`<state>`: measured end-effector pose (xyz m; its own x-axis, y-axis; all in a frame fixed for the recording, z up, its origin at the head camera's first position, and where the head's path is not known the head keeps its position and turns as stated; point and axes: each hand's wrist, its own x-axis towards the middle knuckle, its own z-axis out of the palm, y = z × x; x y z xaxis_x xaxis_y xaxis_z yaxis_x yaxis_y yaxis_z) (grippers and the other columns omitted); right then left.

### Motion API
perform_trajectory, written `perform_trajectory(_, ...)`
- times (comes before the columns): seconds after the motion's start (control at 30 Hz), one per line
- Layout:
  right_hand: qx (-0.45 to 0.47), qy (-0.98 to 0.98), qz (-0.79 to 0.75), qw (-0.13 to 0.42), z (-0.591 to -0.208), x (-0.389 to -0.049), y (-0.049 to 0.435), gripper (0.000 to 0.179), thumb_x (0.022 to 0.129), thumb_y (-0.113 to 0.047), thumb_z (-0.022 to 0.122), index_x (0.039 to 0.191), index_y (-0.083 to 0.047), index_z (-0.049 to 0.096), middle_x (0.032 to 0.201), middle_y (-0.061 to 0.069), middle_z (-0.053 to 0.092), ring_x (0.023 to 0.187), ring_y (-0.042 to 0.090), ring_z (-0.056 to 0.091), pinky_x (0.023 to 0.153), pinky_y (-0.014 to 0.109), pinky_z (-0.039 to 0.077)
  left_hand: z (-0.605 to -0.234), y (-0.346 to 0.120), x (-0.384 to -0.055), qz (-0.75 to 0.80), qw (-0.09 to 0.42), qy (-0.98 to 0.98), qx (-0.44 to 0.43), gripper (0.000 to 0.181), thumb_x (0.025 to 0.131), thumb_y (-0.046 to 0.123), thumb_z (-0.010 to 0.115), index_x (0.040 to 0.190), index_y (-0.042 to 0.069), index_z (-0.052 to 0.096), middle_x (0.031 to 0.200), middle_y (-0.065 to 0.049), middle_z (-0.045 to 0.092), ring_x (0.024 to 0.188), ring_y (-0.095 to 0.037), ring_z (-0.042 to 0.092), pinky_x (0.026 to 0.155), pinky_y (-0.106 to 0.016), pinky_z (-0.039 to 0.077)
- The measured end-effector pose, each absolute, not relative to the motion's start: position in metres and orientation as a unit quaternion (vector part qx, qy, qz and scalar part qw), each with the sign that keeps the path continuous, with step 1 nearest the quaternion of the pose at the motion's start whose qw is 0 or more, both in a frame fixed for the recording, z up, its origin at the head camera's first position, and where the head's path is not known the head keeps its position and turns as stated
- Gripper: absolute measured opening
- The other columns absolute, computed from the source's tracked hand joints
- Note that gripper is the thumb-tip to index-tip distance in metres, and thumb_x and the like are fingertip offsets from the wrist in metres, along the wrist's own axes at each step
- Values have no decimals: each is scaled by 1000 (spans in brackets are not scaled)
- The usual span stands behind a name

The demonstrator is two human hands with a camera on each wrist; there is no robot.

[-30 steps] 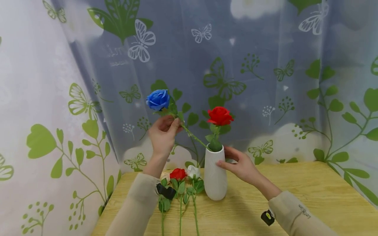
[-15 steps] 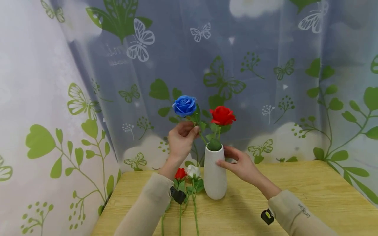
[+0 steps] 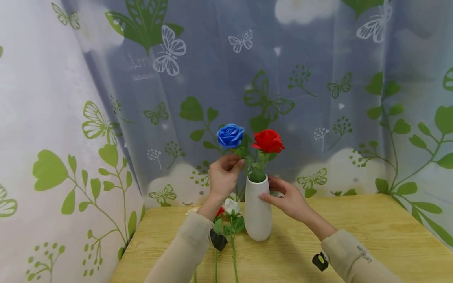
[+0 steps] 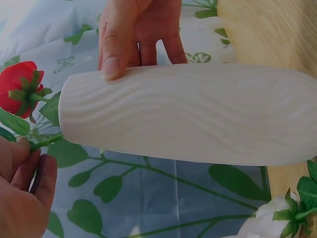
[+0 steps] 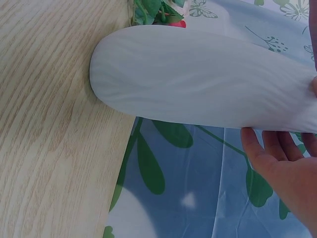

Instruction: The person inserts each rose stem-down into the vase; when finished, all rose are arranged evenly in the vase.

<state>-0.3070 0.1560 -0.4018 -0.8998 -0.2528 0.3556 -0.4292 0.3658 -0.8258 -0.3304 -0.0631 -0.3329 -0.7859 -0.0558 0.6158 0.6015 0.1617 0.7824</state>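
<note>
My left hand [image 3: 224, 175] pinches the green stem of a blue rose [image 3: 231, 136] just below its bloom. That stem runs down into the mouth of a white vase [image 3: 258, 212], as the left wrist view shows with the stem [image 4: 47, 141] at the rim. A red rose [image 3: 268, 141] stands in the vase to the right of the blue one. The upper right side of the vase is held by my right hand [image 3: 288, 198], its thumb in front and fingers round the back. The vase stands upright on the table; the stem ends inside it are hidden.
Left of the vase, a white rose [image 3: 231, 206] and another red rose [image 3: 219, 211] lie on the wooden table [image 3: 318, 243]. A pale rose [image 3: 192, 211] is mostly hidden behind my left sleeve. A printed curtain [image 3: 212, 70] hangs behind the table.
My left hand has moved right and down, bringing the blue rose closer to the red one and its stem deeper into the vase. My right hand and the vase have stayed put.
</note>
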Motion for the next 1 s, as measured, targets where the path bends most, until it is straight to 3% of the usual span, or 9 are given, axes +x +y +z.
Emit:
perform_trajectory(0.2, 211, -820, 525, 88, -401, -309, 157, 68, 97, -33, 79, 155, -12, 52, 147, 14, 63, 131, 36, 63, 102, 51, 60, -334, -59, -333, -591, 288, -727, -199, 10, 93, 4, 78, 99, -5, 79, 90, -22, 80, 82, -33, 78, 72, -17, 58)
perform_trajectory(0.37, 216, -817, 527, 87, -402, -310, 156, 66, 97, -32, 79, 155, -13, 53, 147, 14, 64, 131, 36, 64, 102, 50, 61, -340, -56, -334, -567, 275, -753, -190, 9, 91, 5, 79, 97, -2, 80, 88, -18, 80, 80, -23, 76, 73, -20, 60)
perform_trajectory(0.53, 214, -818, 528, 82, -403, -309, 156, 66, 97, -33, 79, 154, -13, 53, 146, 14, 64, 131, 36, 64, 101, 49, 61, -349, -57, -336, -562, 269, -759, -190, 8, 90, 2, 79, 96, -3, 82, 90, -19, 80, 83, -31, 78, 75, -26, 63)
perform_trajectory(0.67, 216, -817, 528, 82, -402, -309, 156, 66, 97, -33, 79, 155, -13, 53, 146, 14, 64, 131, 36, 64, 101, 49, 61, -353, -60, -337, -564, 262, -755, -208, 9, 89, -2, 76, 95, -5, 81, 91, -21, 80, 84, -34, 78, 74, -24, 63)
perform_trajectory(1.0, 218, -819, 524, 84, -403, -310, 155, 66, 98, -32, 78, 156, -13, 52, 146, 14, 64, 131, 36, 64, 99, 46, 62, -353, -65, -337, -548, 181, -787, -217, 16, 98, 15, 76, 106, 3, 84, 101, -16, 82, 97, -30, 79, 79, -28, 64)
